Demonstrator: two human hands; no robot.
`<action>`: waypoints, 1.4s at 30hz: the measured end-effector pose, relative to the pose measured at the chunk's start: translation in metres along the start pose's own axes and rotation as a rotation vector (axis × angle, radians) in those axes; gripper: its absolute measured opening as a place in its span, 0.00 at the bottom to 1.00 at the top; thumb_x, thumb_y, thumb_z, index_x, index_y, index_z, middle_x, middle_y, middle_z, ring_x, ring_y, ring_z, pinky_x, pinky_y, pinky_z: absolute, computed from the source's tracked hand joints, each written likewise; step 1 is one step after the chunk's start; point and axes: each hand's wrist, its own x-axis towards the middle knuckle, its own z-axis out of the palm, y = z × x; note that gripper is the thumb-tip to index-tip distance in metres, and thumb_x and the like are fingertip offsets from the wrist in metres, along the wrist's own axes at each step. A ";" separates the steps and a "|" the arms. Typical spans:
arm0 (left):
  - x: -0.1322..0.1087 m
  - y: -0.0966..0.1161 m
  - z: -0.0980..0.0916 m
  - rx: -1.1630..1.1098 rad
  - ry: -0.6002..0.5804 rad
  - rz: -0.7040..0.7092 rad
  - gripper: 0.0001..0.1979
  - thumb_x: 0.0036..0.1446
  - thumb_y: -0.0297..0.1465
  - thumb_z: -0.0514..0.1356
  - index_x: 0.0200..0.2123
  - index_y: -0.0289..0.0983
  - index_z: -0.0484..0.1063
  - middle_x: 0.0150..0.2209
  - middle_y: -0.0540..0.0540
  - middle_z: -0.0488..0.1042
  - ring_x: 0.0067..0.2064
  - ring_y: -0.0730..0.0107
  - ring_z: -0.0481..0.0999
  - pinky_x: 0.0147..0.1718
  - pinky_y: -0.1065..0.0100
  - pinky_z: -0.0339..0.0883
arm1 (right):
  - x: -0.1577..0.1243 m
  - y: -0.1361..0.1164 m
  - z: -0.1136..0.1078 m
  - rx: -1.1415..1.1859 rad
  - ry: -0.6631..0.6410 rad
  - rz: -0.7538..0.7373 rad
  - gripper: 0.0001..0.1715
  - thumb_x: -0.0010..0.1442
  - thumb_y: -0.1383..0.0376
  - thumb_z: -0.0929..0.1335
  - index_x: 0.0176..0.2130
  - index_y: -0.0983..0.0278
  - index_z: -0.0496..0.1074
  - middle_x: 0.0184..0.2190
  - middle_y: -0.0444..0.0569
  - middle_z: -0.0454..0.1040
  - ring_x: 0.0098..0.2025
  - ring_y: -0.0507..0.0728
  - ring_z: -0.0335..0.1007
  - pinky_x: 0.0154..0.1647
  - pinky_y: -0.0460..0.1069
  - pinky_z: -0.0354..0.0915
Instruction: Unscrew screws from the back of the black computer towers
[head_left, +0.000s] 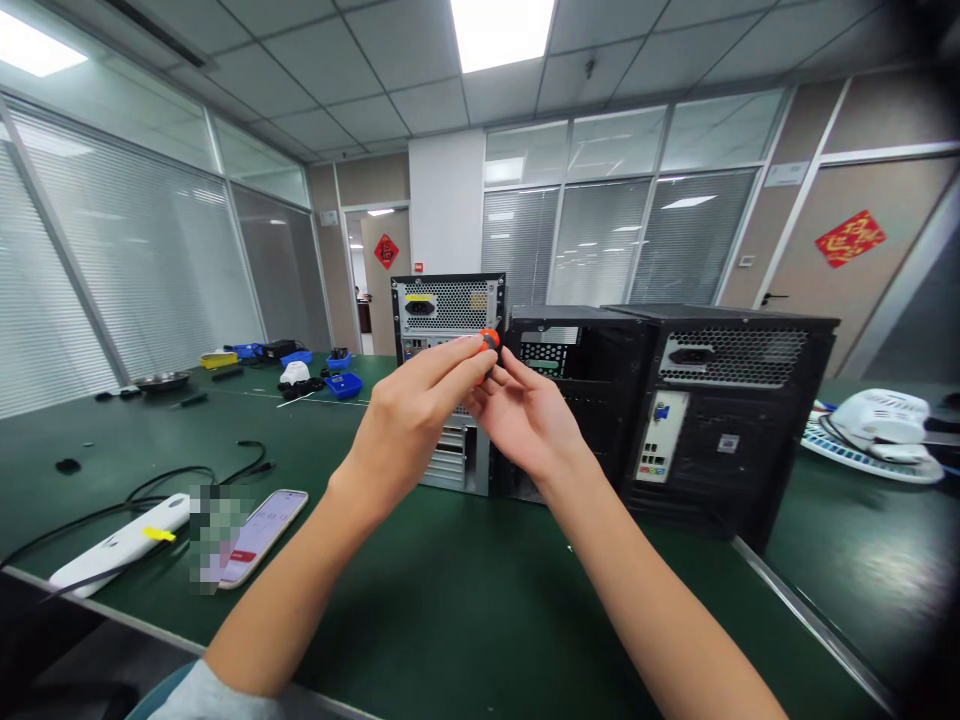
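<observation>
Both my hands are raised together in front of a computer tower (448, 310) that shows its silver rear panel. My left hand (417, 413) has its fingers pinched on a small tool with an orange and black handle (489, 340), held up against the case's rear edge. My right hand (526, 412) is closed too, its fingertips touching the same tool from below. The tool's tip is hidden behind my fingers. A second, black tower (720, 410) stands just to the right, also rear side toward me.
On the green table (450, 620) lie a phone (259, 535), a white power strip (120, 545) with black cables, blue parts bins (343, 384) and a metal bowl (161, 381) at the far left. A white device (877, 420) sits at the right, beyond a table seam.
</observation>
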 end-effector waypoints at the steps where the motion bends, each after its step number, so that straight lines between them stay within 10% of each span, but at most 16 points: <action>1: 0.001 0.000 -0.001 -0.007 -0.002 0.011 0.14 0.58 0.21 0.52 0.47 0.32 0.69 0.48 0.40 0.73 0.50 0.69 0.72 0.49 0.66 0.70 | 0.000 0.000 0.001 0.009 0.004 0.005 0.07 0.56 0.64 0.65 0.32 0.64 0.73 0.28 0.44 0.74 0.34 0.52 0.68 0.44 0.51 0.64; 11: 0.005 0.007 -0.004 -0.103 -0.120 0.063 0.14 0.59 0.20 0.50 0.46 0.34 0.69 0.50 0.41 0.72 0.54 0.68 0.70 0.52 0.64 0.68 | -0.004 -0.001 0.004 0.084 0.069 0.015 0.04 0.54 0.68 0.68 0.28 0.63 0.71 0.25 0.40 0.74 0.27 0.47 0.66 0.32 0.43 0.64; 27: 0.003 0.006 0.003 0.008 0.014 -0.055 0.15 0.57 0.21 0.53 0.47 0.36 0.68 0.47 0.44 0.74 0.49 0.72 0.73 0.47 0.69 0.70 | 0.010 -0.007 0.004 -0.011 0.033 0.041 0.07 0.54 0.62 0.69 0.28 0.64 0.71 0.23 0.41 0.72 0.25 0.47 0.64 0.31 0.46 0.63; 37: 0.001 0.015 0.027 0.002 0.151 -0.386 0.24 0.51 0.43 0.60 0.45 0.33 0.61 0.37 0.44 0.70 0.36 0.71 0.72 0.35 0.69 0.69 | 0.012 -0.012 0.004 -0.068 0.067 0.070 0.12 0.56 0.60 0.68 0.26 0.65 0.71 0.20 0.42 0.71 0.23 0.47 0.66 0.25 0.43 0.64; 42: 0.004 0.016 0.032 0.124 0.189 -0.332 0.20 0.53 0.46 0.57 0.36 0.34 0.63 0.30 0.48 0.69 0.29 0.75 0.69 0.27 0.73 0.62 | 0.014 -0.011 0.004 -0.084 0.012 0.053 0.11 0.56 0.61 0.68 0.27 0.65 0.71 0.22 0.42 0.73 0.24 0.47 0.67 0.28 0.42 0.66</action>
